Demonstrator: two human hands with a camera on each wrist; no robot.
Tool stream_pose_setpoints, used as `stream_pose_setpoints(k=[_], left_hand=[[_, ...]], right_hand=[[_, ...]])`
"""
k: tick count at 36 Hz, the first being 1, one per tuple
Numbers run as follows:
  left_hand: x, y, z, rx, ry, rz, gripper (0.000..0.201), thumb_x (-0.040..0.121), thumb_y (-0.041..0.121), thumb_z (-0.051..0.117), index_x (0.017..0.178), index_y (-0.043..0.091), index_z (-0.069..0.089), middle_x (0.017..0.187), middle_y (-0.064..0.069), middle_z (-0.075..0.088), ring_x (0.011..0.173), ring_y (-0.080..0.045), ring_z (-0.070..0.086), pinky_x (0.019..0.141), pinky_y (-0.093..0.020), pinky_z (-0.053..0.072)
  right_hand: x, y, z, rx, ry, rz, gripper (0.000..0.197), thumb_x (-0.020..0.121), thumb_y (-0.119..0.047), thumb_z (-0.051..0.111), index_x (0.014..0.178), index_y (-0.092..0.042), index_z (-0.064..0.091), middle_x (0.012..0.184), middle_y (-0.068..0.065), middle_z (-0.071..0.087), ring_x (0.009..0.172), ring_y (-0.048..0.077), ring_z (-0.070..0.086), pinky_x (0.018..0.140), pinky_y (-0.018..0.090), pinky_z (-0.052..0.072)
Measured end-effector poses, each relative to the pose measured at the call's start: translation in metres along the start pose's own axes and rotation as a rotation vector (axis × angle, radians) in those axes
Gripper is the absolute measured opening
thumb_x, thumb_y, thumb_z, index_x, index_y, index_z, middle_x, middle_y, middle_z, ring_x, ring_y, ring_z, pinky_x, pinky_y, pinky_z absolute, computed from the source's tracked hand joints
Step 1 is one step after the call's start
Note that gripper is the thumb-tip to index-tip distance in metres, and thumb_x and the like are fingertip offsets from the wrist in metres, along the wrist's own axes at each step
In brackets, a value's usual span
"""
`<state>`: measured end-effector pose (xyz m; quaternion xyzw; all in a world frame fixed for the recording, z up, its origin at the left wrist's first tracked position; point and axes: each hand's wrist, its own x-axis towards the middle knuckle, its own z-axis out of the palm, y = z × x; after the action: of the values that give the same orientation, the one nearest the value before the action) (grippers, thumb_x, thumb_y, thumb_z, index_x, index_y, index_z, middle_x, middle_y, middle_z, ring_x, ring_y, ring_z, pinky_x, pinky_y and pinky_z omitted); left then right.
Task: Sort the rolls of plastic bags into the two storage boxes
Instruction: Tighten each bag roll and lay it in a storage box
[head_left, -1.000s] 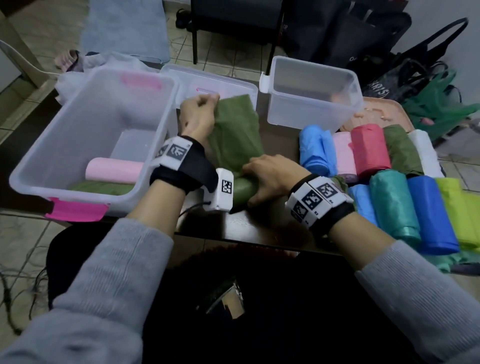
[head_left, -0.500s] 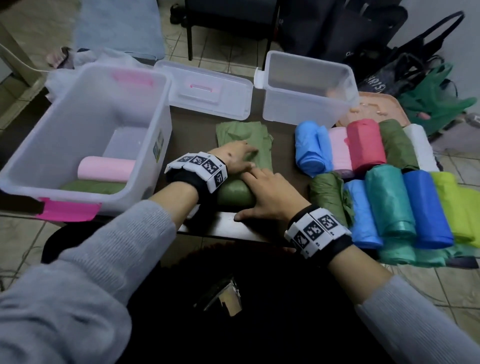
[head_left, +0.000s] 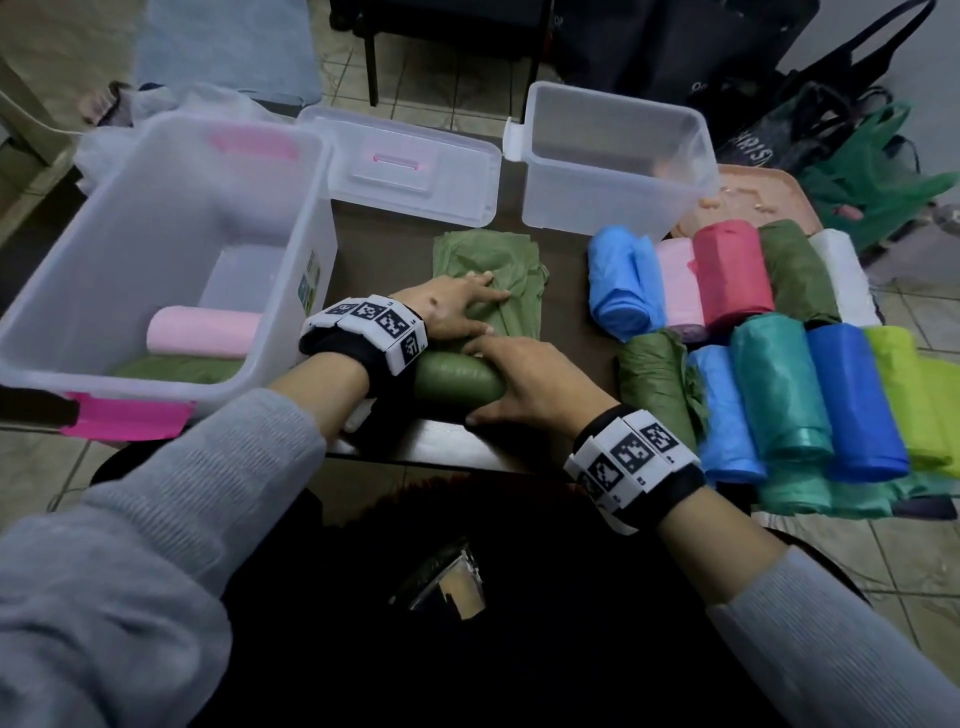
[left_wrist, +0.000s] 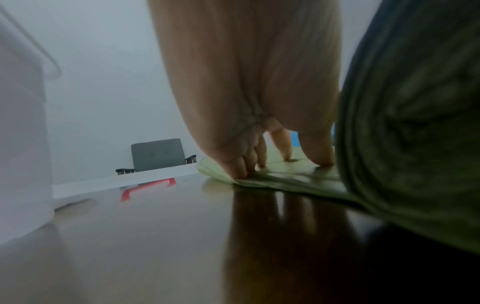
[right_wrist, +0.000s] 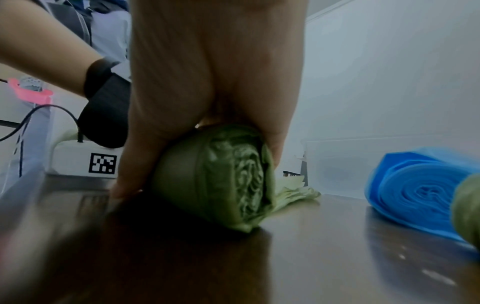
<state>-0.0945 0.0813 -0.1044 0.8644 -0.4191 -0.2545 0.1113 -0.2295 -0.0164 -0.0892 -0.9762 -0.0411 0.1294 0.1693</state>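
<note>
The right hand (head_left: 530, 379) curls over the olive green roll (head_left: 457, 384) of plastic bags near the front edge of the dark table (head_left: 384, 249); in the right wrist view its thumb is on one side of the roll and the fingers go down the other side, so it grasps the roll. The left hand (head_left: 452, 306) lies with straight fingers (left_wrist: 322, 152) on the unrolled green tail (head_left: 488, 270) of the same roll and presses it flat on the table; it grips nothing. The tail stretches away from the person toward a clear lid (head_left: 410, 166) with a pink handle. To the left of the hands stands a large clear storage box (head_left: 171, 171) with pink latches; inside it lie a pale pink roll (head_left: 202, 332) and a green roll (head_left: 176, 370) beside it. Behind and to the right stands a smaller clear storage box (head_left: 613, 161). On the right part of the table lie more rolls close together in two rows: a light blue roll (head_left: 621, 286), a pink one (head_left: 678, 286), a red roll (head_left: 732, 275), an olive one (head_left: 795, 275) and a white one (head_left: 844, 275) behind, and in front another olive roll (head_left: 654, 384), a light blue one (head_left: 724, 415), a teal roll (head_left: 774, 384), a dark blue roll (head_left: 852, 400) and a lime green roll (head_left: 909, 400). On the tiled floor behind are dark bags (head_left: 701, 47) and a green plastic bag (head_left: 878, 182).
</note>
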Motion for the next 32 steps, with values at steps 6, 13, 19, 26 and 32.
stream_pose_setpoints(k=[6,13,19,26,32], left_hand=[[-0.010,0.005,-0.003,-0.115,0.217,0.002,0.059,0.088,0.017,0.064,0.142,0.021,0.040,0.155,-0.008,0.025,0.142,-0.023,0.025,0.114,-0.029,0.016],[-0.046,0.028,-0.014,-0.247,0.358,-0.158,0.014,0.086,0.013,0.066,0.099,0.012,0.072,0.098,-0.005,0.069,0.097,-0.017,0.063,0.087,-0.025,0.048],[-0.070,0.033,-0.014,-0.213,0.270,-0.186,0.024,0.086,0.004,0.059,0.098,0.019,0.074,0.100,-0.003,0.070,0.100,-0.018,0.064,0.091,-0.031,0.050],[-0.070,0.027,-0.013,-0.153,0.094,-0.196,0.061,0.070,0.027,0.081,0.126,0.019,0.058,0.121,-0.007,0.062,0.111,-0.022,0.058,0.089,-0.028,0.046],[-0.058,0.025,-0.013,-0.112,0.064,-0.205,0.068,0.062,0.019,0.086,0.123,0.016,0.056,0.122,-0.008,0.058,0.112,-0.024,0.054,0.090,-0.033,0.046]], right_hand=[[0.004,0.002,-0.008,0.095,0.007,0.090,0.069,0.058,-0.049,0.084,0.111,-0.015,0.054,0.108,0.003,0.062,0.098,0.024,0.058,0.078,0.032,0.042],[0.010,0.010,-0.016,0.052,-0.036,0.110,0.067,0.065,-0.057,0.075,0.113,-0.012,0.062,0.094,0.002,0.046,0.094,0.016,0.041,0.085,0.034,0.040],[0.018,0.016,-0.030,0.175,-0.135,0.105,0.063,0.070,-0.047,0.077,0.122,-0.017,0.060,0.093,-0.005,0.056,0.088,0.012,0.053,0.072,0.023,0.036],[0.030,0.025,-0.037,0.235,-0.108,0.170,0.050,0.072,-0.044,0.076,0.108,-0.014,0.059,0.100,-0.001,0.058,0.096,0.016,0.055,0.074,0.023,0.036],[0.026,0.022,-0.032,0.134,0.042,0.139,0.054,0.078,-0.044,0.070,0.121,-0.012,0.060,0.121,0.011,0.051,0.117,0.023,0.044,0.094,0.028,0.035]])
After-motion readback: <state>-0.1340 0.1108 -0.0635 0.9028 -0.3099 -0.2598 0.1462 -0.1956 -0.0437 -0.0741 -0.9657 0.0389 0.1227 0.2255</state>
